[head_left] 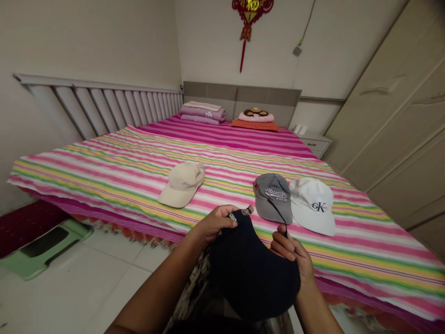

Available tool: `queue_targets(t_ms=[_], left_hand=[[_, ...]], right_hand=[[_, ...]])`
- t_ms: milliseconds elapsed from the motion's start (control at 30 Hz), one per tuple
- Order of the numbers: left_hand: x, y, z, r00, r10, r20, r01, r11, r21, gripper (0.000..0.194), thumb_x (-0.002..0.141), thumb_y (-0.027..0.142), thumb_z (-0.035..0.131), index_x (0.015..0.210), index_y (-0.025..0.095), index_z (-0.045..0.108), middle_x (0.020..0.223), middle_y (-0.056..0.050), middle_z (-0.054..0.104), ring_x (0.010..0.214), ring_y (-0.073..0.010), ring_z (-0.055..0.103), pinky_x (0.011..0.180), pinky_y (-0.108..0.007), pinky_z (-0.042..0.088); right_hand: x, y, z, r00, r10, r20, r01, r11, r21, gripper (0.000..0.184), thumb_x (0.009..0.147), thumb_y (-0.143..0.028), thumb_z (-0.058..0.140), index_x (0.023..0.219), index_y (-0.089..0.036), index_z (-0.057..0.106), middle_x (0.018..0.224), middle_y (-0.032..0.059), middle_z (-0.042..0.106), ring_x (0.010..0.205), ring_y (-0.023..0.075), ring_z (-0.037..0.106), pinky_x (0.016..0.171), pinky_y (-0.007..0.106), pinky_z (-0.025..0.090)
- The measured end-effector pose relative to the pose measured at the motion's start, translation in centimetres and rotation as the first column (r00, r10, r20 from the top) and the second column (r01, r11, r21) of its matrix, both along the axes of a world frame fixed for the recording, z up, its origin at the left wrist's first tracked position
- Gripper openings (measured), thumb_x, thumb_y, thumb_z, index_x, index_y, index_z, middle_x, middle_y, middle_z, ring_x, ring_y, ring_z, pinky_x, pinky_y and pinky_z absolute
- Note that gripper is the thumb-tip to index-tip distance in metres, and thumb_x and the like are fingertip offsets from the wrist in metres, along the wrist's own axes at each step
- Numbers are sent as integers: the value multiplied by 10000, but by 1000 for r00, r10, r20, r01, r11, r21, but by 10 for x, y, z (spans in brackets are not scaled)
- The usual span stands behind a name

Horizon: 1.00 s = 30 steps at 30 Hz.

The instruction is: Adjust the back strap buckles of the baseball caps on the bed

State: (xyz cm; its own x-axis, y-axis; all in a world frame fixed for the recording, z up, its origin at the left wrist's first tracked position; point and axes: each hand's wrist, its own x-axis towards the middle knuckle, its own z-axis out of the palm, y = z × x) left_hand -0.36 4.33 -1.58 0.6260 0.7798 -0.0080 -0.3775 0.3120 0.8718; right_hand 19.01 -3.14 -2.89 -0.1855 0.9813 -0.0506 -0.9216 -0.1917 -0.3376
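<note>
A dark navy cap [253,273] is held up in front of me, just off the near edge of the bed. My left hand [217,222] pinches its left side, close to a small metal buckle [247,211]. On the other side my right hand [290,248] grips the cap's edge, and a thin dark strap [276,209] sticks up from those fingers. The strap and buckle are apart. Beyond my hands lie a grey cap [273,204] with white lettering and a white cap [313,204] marked "CK", side by side. A beige cap [182,183] rests farther left.
The caps lie on a striped bedspread [114,162]. Folded purple bedding [202,112] and a pink and orange pile [256,119] sit by the headboard [239,95]. A green stool [48,246] stands on the floor at left. A slatted rail [104,104] borders the bed.
</note>
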Motion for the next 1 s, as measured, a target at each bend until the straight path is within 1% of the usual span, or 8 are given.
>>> queue_targets(t_ms=[167, 300, 433, 600, 700, 800, 900, 1000], left_hand=[[1, 0, 10, 994, 72, -80, -69, 997, 35, 233, 553, 237, 744, 689, 101, 613, 577, 6, 568, 482, -58, 484, 489, -163, 345], [4, -3, 14, 996, 57, -64, -56, 998, 18, 226, 551, 235, 745, 670, 97, 611, 570, 5, 556, 466, -46, 463, 473, -158, 335], [6, -9, 19, 1000, -13, -28, 12, 1000, -20, 247, 556, 269, 743, 663, 94, 603, 543, 8, 542, 437, -46, 455, 456, -163, 339], [9, -15, 27, 991, -136, 5, 136, 990, -39, 273, 549, 289, 746, 656, 75, 615, 507, 8, 530, 403, -38, 437, 413, -152, 316], [10, -17, 31, 983, -182, 16, 183, 981, -67, 282, 526, 288, 759, 634, 71, 613, 492, 8, 529, 394, -37, 432, 399, -149, 311], [9, -17, 35, 977, -211, 20, 212, 973, -92, 305, 494, 295, 776, 619, 68, 615, 495, -2, 543, 390, -39, 436, 396, -149, 314], [8, -18, 36, 977, -212, 21, 213, 972, -104, 299, 490, 290, 776, 613, 64, 626, 492, -9, 553, 388, -41, 443, 399, -150, 323], [8, -18, 36, 981, -193, 15, 193, 974, -119, 247, 515, 253, 763, 620, 65, 642, 512, -18, 577, 403, -43, 463, 412, -146, 337]], right_hand=[[-2, -2, 7, 992, -38, 118, 36, 999, 22, 99, 693, -185, 639, 724, -190, 545, 487, -99, 209, 356, 42, 147, 363, 134, 299], [-4, -3, 15, 967, -51, 250, 32, 996, 83, 130, 671, -231, 666, 692, -203, 540, 498, -98, 168, 387, 53, 49, 345, 150, 241], [-2, -6, 22, 909, -52, 413, -3, 991, 131, 131, 675, -274, 653, 744, -226, 553, 509, -92, 247, 356, 43, 54, 301, 180, 134], [2, -7, 33, 842, 36, 538, -141, 978, 156, 193, 715, -376, 621, 690, -199, 548, 472, -76, 393, 291, 15, 193, 304, 178, 164], [4, -7, 44, 759, 58, 649, -192, 972, 138, 209, 699, -365, 639, 694, -173, 558, 477, -51, 483, 280, 17, 282, 320, 180, 198], [5, -7, 55, 640, 61, 766, -225, 968, 110, 200, 688, -331, 653, 732, -150, 577, 474, -30, 527, 287, 24, 337, 338, 178, 194], [3, -7, 63, 507, 48, 861, -229, 970, 81, 267, 707, -394, 630, 674, -133, 579, 424, -32, 495, 297, 26, 324, 349, 183, 168], [-1, -6, 69, 399, 6, 917, -211, 974, 85, 297, 711, -414, 626, 629, -134, 565, 491, -26, 517, 321, 17, 314, 360, 187, 169]])
